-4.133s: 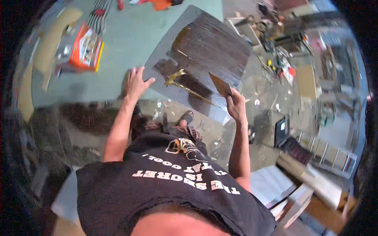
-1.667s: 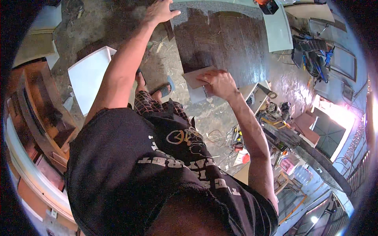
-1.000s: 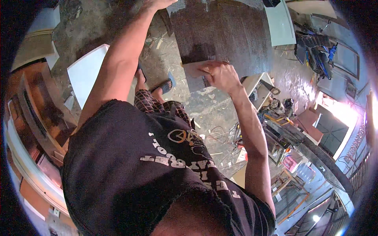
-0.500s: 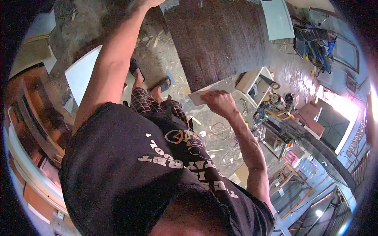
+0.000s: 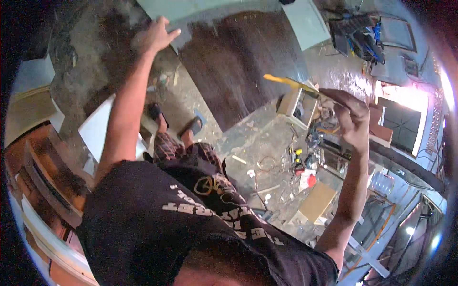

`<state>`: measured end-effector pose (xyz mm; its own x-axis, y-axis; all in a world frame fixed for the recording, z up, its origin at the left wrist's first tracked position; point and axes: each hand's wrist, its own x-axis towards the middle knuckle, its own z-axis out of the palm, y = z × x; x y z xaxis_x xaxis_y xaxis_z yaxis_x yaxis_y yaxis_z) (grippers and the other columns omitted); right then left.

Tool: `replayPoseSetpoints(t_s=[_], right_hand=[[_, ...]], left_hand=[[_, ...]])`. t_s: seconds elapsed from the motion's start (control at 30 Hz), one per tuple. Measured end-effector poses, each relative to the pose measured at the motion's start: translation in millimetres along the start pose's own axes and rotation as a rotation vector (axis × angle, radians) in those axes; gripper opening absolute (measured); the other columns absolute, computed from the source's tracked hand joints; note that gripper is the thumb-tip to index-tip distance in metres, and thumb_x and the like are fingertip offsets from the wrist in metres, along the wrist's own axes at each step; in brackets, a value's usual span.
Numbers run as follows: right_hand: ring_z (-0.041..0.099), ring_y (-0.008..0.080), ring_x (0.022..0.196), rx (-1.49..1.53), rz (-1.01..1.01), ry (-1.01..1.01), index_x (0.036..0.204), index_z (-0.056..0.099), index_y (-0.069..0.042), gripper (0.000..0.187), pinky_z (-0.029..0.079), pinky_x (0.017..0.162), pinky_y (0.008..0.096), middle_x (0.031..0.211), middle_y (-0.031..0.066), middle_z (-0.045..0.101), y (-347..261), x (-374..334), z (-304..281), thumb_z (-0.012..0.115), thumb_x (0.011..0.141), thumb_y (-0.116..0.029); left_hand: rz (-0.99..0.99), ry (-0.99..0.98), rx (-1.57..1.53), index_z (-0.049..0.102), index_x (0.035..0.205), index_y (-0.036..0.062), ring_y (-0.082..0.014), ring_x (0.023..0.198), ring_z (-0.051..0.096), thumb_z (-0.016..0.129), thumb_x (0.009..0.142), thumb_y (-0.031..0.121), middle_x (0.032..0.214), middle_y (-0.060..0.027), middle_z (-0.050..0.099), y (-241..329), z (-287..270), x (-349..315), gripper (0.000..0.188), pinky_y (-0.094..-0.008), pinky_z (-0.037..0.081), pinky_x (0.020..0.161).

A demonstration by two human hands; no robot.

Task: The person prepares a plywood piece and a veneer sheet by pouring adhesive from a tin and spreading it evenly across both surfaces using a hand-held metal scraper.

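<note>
The left hand (image 5: 151,39) is pressing, fingers spread and holding nothing, on the near left corner of the large panel (image 5: 238,66), keeping it steady. Most of its face is showing a dark brown coat with brush streaks, while a pale strip along the far edge and the left corner is still bare, so the staining looks mostly done. The right hand (image 5: 350,117) is closed around a flat yellow-edged scraper-like tool (image 5: 291,83), lifted off the panel above its right edge.
</note>
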<state>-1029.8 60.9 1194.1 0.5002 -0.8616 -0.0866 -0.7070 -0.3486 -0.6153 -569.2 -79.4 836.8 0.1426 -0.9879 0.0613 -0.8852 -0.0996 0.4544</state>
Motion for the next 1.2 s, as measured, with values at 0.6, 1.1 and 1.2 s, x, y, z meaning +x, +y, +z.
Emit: replayPoseSetpoints(t_s=[0.6,1.1,1.2], right_hand=[[0.059,0.0353,0.117,-0.299,0.081,-0.074,0.13,0.065,-0.016,0.054,0.046,0.103,0.0449,0.129,0.009,0.065,-33.2,161.0,265.6,0.063,0.077,-0.008],[0.064,0.0199,0.086,0.818,1.166,1.58,0.102,0.069,0.001,0.019,0.053,0.081,0.0353,0.095,0.0071,0.067,70.6,-213.3,290.4,0.062,0.088,-0.011],[0.067,0.0243,0.087,1.322,0.997,1.591,0.097,0.066,-0.006,0.016,0.057,0.079,0.0386,0.095,0.0099,0.066,77.9,-206.9,298.1,0.065,0.085,-0.017]], left_hand=[[-0.02,-0.044,-0.465,0.062,0.1,0.0088,-0.0362,0.084,0.071,0.064,0.094,0.026,0.093,-0.0145,0.072,-72.9,-39.9,38.0,0.018,-0.0464,0.055,0.071],[-0.119,-0.79,-0.874,0.059,0.07,0.0103,-0.0082,0.06,0.049,0.058,0.097,0.048,0.062,0.005,0.053,49.9,-8.6,-39.5,0.046,-0.0294,0.037,0.056],[-0.1,-0.839,-0.787,0.057,0.073,0.0096,-0.0077,0.05,0.044,0.056,0.1,0.046,0.059,0.0041,0.051,53.7,4.2,-82.7,0.045,-0.0291,0.037,0.048]])
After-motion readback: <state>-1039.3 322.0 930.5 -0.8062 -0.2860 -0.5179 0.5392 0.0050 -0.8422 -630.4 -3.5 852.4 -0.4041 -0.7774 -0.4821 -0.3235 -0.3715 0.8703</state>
